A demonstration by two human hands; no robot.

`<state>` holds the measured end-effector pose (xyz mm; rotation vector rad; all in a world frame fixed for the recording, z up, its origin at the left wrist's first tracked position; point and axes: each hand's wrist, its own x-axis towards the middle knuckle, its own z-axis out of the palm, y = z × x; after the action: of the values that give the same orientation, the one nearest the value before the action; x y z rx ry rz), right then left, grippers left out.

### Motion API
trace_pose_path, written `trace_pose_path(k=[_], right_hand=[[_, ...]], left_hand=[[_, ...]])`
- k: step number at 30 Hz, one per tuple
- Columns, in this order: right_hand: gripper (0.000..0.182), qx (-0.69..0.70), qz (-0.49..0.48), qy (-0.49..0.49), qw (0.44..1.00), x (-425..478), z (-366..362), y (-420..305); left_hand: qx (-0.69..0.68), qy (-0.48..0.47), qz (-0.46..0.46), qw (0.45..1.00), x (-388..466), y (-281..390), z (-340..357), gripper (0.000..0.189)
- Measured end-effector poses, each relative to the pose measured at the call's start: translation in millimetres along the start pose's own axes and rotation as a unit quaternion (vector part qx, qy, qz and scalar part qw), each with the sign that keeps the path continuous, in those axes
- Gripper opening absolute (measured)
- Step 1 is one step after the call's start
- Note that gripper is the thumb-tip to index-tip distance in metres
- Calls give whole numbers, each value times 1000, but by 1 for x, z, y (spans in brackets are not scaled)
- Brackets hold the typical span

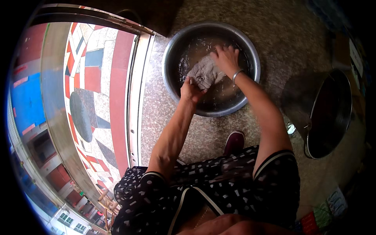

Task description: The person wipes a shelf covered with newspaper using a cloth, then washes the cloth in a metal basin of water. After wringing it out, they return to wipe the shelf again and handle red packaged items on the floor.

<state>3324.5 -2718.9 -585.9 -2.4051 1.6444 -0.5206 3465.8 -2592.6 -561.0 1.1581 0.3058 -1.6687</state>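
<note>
A wide round metal basin (254,63) stands on the floor in front of me, with cloudy brownish water in it. A wet greyish cloth (202,72) is bunched over the water near the basin's middle. My left hand (191,90) grips the cloth's lower left edge, thumb on top, just inside the near rim. At the cloth's upper right, my right hand (226,58) is slightly blurred, its fingers spread and its palm side against the cloth; whether it grips any of it I cannot tell. A metal bangle circles my right wrist.
A dark metal bucket (317,117) with a wire handle lies tipped or leans at the right. A door track (133,117) runs along the left, with patterned paving (92,79) beyond. My dark red shoe (235,142) is below the basin. Coloured packets (321,213) lie at the lower right.
</note>
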Motion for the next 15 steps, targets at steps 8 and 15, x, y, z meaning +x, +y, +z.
trace_pose_path(k=[8, 15], right_hand=[[13, 484, -84, -163, 856, -41, -60, -110], [16, 374, -177, 40, 909, -23, -40, -99]], left_hand=[[38, -244, 141, 959, 38, 4, -30, 39], [-5, -92, 163, 982, 47, 8, -38, 33]])
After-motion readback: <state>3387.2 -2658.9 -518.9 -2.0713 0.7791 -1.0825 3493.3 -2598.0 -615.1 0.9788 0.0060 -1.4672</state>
